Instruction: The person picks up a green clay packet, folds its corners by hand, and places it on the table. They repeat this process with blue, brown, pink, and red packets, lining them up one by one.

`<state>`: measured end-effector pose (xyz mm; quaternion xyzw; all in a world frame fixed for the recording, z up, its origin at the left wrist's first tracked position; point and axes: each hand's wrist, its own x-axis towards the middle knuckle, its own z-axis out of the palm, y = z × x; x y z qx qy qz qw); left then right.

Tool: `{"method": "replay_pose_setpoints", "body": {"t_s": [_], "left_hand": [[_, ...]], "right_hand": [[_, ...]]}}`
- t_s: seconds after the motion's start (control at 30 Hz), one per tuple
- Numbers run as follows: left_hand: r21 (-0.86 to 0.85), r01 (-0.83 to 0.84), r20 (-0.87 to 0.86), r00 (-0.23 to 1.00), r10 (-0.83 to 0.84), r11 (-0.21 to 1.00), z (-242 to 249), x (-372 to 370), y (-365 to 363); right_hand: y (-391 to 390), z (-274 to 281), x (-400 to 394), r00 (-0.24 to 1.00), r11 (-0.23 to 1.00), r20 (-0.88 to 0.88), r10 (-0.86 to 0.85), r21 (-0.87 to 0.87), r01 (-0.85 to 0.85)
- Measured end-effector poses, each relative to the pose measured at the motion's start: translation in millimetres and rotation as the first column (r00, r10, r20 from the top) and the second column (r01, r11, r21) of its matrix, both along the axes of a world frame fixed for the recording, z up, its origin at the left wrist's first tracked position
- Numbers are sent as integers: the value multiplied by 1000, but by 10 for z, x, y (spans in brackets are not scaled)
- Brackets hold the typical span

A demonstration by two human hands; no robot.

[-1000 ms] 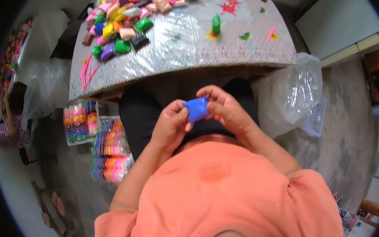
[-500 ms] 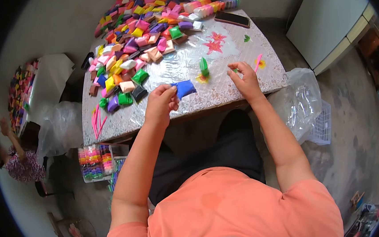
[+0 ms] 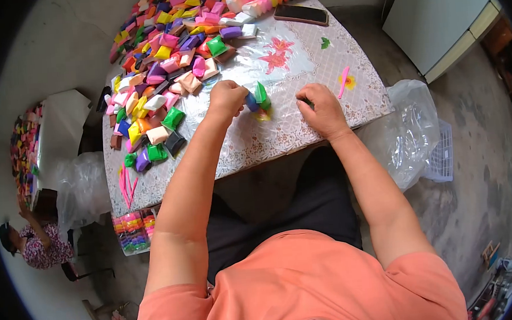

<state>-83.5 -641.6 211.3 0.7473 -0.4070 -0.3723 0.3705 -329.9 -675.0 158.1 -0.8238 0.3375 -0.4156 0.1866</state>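
My left hand (image 3: 227, 100) is closed on a small blue packet (image 3: 251, 102), pinched at its edge over the table. Right beside it a green packet (image 3: 262, 95) stands upright on the lace-patterned tablecloth, overlapping the blue one in this view. My right hand (image 3: 323, 111) rests low over the cloth to the right, fingers curled in toward the thumb. A small dark spot shows between those fingers, and I cannot tell what it is. A large heap of colourful packets (image 3: 166, 53) spreads over the table's left and back.
A phone (image 3: 302, 14) lies at the back. Pink sticks (image 3: 344, 82) lie right, more pink sticks (image 3: 127, 187) left. A plastic bag (image 3: 413, 129) and basket (image 3: 440, 151) are beside the table. Another person (image 3: 43, 243) sits at a second table (image 3: 61, 127).
My left hand has moved forward and right, bringing the blue packet up beside the green one. My right hand's fingers have curled in more. The view has shifted slightly.
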Motion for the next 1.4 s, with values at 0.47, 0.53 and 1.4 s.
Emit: {"method": "replay_pose_setpoints", "body": {"t_s": [0.47,0.53,1.4], "left_hand": [[47,-12,-190,982,20,999,-55,-43,-3],[41,1,-209,978,7,999,-40,-30,48],[-602,38,283,944,169,798,-724,385,913]], "right_hand": [[24,44,30,1000,1000,-17,-15,1,15],[23,43,27,1000,1000,-10,-10,-4,10],[19,-37,57,996,998,-81,27,-49,-31]]}}
